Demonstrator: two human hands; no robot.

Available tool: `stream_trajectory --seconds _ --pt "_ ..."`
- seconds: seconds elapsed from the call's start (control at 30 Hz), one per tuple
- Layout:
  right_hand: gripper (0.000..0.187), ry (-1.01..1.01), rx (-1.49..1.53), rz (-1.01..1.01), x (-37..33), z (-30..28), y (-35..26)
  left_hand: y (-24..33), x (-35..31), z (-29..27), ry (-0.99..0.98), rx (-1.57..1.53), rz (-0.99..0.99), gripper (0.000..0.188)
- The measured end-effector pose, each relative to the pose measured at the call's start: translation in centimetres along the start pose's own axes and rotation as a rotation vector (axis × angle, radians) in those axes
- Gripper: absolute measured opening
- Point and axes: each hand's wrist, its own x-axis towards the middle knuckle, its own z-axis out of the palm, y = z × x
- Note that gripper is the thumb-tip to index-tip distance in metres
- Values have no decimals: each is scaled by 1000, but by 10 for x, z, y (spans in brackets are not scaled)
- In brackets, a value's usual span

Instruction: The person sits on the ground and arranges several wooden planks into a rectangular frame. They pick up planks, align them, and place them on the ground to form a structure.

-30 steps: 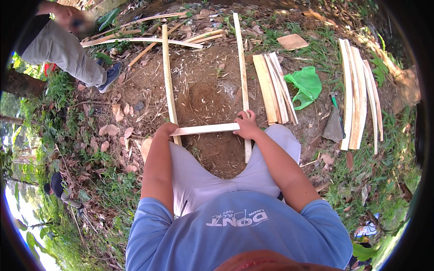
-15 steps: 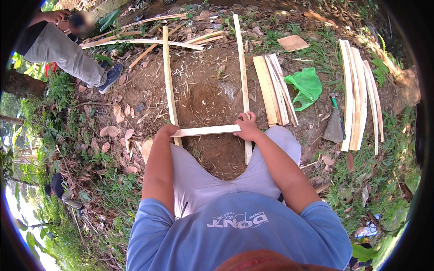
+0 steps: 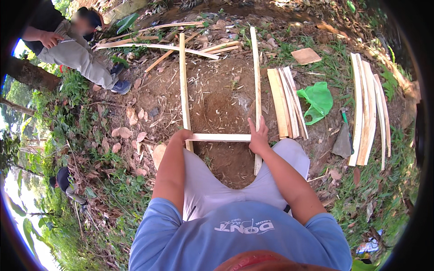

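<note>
A short, pale wooden crosspiece [image 3: 220, 137] lay flat on bare earth, bridging two long slats that ran away from the person. The left hand [image 3: 182, 135] curled over the crosspiece's left end where it met the left slat [image 3: 184, 86]; the right hand [image 3: 258, 137] pressed its other end against the right slat [image 3: 257, 77], fingers spread, gripping nothing else. Little had shifted from a second earlier: both hands stayed planted on the same joints and the crosspiece had not moved, which suggests the frame was being held square rather than rearranged. The wood looked thin, straight and freshly cut. Beyond it lay a stack of spare slats [image 3: 286, 101], a green plastic bag [image 3: 318, 99], a hatchet-like tool [image 3: 343, 137] and another bundle of slats [image 3: 368, 113]. A second person [image 3: 72, 45] crouched at upper left.
</note>
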Motion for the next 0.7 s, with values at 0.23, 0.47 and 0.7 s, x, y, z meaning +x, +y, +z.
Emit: stream_trajectory --seconds 0.23,0.47,0.7 --pt "124 -111 66 104 5 -3 -3 -16 48 1 63 -722 32 43" --pt "110 17 161 -5 -1 2 -1 -19 51 -27 469 -281 -135 32" --pt "67 227 480 103 6 5 -12 -48 62 -22 527 593 86 23"
